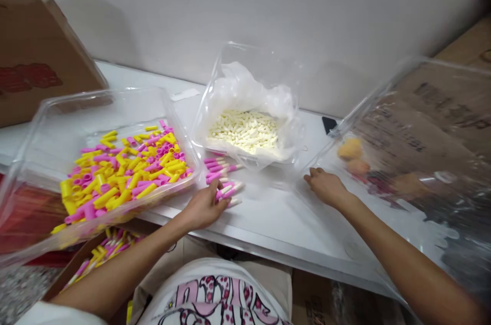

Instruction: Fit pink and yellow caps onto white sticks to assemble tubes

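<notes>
My left hand [203, 207] rests on the white table [276, 217] with its fingers curled over a small cluster of pink-and-white assembled pieces [224, 182] lying between two containers. My right hand [325, 186] lies knuckles up on the table, fingers bent under, beside the edge of a clear plastic bin [402, 105] at the right; whether anything is in it stays hidden. A clear tray [49, 125] at the left holds several yellow and pink plastic caps [126, 166]. A clear bag-lined tub [249, 85] in the middle holds several small white cylinders [245, 131].
A cardboard box [34, 49] leans at the far left against the white wall. Below the table edge an open box holds more pink and yellow pieces [103, 248]. The right bin contains orange and dark objects [351, 150]. A small black item [329, 123] lies near the wall.
</notes>
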Demonstrator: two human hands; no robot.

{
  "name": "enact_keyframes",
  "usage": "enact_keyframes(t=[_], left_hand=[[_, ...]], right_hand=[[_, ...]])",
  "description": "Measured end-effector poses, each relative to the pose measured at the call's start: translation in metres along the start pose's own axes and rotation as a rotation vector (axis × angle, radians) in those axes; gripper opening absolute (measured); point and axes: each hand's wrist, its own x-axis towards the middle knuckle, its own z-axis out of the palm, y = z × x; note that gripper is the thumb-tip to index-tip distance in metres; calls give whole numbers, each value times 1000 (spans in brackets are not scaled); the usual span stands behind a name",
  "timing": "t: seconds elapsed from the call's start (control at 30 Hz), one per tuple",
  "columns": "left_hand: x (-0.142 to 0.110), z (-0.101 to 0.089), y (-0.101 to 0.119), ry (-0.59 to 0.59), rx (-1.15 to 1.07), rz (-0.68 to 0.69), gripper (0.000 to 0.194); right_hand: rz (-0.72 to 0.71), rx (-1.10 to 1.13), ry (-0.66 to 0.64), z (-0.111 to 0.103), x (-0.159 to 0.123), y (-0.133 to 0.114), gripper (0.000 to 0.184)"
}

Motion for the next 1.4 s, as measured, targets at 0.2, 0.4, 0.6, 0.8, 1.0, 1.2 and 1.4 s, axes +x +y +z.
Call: enact_keyframes(t=[0.2,0.4,0.6,0.8,1.0,1.2,1.4], left_hand=[[-12,-8,-4,-191,-242,59,28],[-13,-4,10,-266,-323,154,34],[-19,-17,21,-482,-377,172,41],[-19,-17,27,-380,7,358,31],[-14,3,1,-213,622,566,15],[-7,20,-23,302,305,325,32],[32,41,-19,352,405,299,41]], right_hand=[[-39,367,326,-32,-42,-16,28],[-478,859,406,-58,-61,-94,15],[-690,884,444,-60,-53,-121,16],[-624,596,484,-61,-59,-142,31],[-383,1059,-68,-59,-50,-157,47],[-297,949,286,-21,-43,-165,38],[-604,384,576,30,-32,-192,34]])
